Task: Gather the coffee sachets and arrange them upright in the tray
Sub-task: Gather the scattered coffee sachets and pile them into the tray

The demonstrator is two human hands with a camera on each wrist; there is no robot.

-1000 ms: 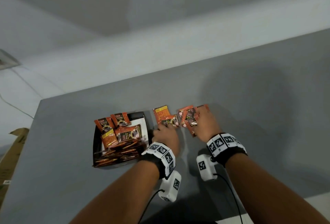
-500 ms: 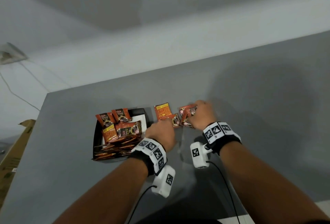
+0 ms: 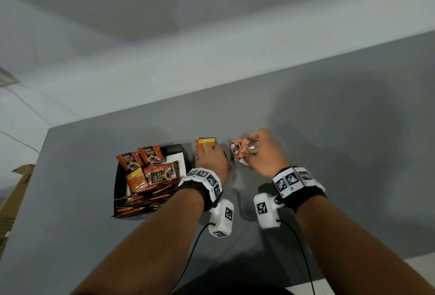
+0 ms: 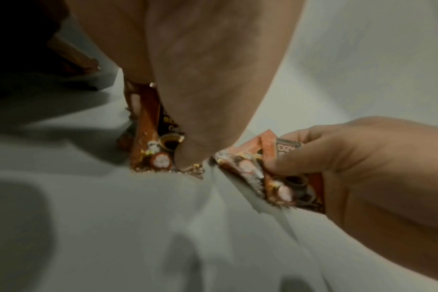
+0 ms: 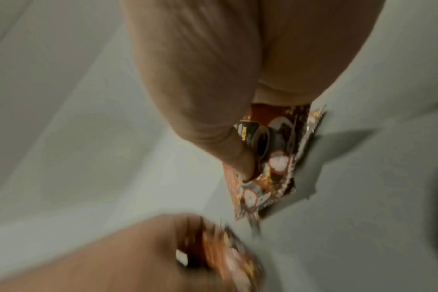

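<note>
A black tray [image 3: 117, 184] at the table's left holds several orange-brown coffee sachets [image 3: 150, 172], some upright at the back, others lying stacked at the front. Just right of the tray my left hand [image 3: 211, 157] pinches a few sachets [image 4: 153, 146] with their lower edges on the table; one orange sachet back [image 3: 206, 142] shows above the knuckles. My right hand [image 3: 261, 151] grips a small bunch of sachets [image 3: 240, 151] between thumb and fingers, seen as the bunch [image 5: 270, 156] in the right wrist view and as the same bunch [image 4: 275, 173] in the left wrist view.
The grey table [image 3: 329, 153] stretches far to the right and front. Its back edge meets a pale wall [image 3: 211, 59]. A cardboard box [image 3: 14, 191] stands off the table's left edge. Cables run from both wrist cameras toward me.
Both hands have drawn the scattered sachets together off the table surface. The right hand went from lying flat over them to gripping a bunch; the left closed on its sachets.
</note>
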